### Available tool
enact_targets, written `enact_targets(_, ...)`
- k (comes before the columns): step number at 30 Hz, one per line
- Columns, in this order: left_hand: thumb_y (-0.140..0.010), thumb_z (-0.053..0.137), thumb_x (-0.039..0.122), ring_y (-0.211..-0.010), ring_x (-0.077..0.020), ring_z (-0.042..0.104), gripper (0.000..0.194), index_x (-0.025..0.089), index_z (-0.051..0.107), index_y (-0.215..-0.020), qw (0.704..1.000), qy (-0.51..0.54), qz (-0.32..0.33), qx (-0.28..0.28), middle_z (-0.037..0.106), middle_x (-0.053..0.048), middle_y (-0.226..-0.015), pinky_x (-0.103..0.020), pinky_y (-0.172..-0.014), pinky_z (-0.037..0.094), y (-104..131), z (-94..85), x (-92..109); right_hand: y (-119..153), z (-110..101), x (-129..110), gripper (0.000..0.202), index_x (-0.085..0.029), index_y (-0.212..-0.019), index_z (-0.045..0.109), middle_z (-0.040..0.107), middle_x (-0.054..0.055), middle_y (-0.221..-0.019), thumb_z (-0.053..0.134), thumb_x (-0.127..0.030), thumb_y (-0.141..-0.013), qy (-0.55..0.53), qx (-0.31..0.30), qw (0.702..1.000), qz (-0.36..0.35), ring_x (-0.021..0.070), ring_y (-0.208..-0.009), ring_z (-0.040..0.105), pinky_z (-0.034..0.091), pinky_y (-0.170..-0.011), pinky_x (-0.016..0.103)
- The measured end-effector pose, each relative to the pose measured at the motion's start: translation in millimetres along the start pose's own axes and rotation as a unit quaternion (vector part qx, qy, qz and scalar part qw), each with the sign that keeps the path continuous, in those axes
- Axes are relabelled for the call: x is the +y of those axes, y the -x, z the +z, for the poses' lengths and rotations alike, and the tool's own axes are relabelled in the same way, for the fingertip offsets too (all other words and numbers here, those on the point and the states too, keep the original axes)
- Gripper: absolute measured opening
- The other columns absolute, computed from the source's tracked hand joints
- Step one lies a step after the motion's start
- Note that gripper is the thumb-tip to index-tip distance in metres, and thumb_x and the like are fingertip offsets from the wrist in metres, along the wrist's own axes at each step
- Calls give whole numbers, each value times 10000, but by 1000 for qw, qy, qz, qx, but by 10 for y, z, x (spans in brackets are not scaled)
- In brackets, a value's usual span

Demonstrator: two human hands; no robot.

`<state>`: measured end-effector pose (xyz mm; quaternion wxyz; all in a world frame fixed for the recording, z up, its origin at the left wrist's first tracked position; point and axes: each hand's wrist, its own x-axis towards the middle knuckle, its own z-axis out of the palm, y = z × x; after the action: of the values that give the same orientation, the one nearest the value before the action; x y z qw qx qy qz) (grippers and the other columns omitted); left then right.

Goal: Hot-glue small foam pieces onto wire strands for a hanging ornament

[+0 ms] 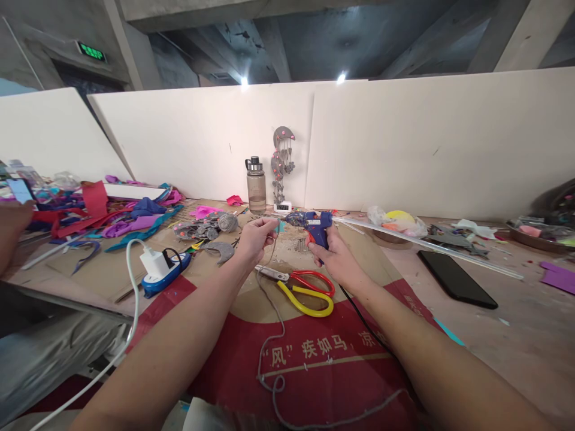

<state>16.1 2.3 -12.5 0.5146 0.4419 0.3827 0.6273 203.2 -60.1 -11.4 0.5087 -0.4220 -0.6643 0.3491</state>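
Power strip (153,288): between 8 and 9 o'clock from left hand (256,240).
Left hand: fingertips pinched narrow on yarn (283,326), near glue gun (318,228) tip.
Yarn: trails toward 6 o'clock.
Scissors (309,310): between 4 and 5 o'clock from left hand.
Glue gun: tip toward 9 o'clock.
Right hand (336,251): fingers wrapped round gun's handle.
Phone (457,279): 3 o'clock.

Craft workshop, bare concrete beams (275,51) overhead, glue gun (318,226), scissors (284,284), coloured fabric scraps (148,208), blurry green sign (92,51), probably exit
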Motion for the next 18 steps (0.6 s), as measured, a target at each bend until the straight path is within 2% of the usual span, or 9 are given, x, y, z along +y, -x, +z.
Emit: enact_targets(18,-483,845,365,-458,-40,456,375,123,607,-644,1000,-4,8,-6,516,34,-536,-162,-399,259,-7,-13,-5,-11,4,43,386,-259,-1164,423,530,-21,-844,530,-284,-794,2,-1,1000,1,104,-525,435,416,-518,283)
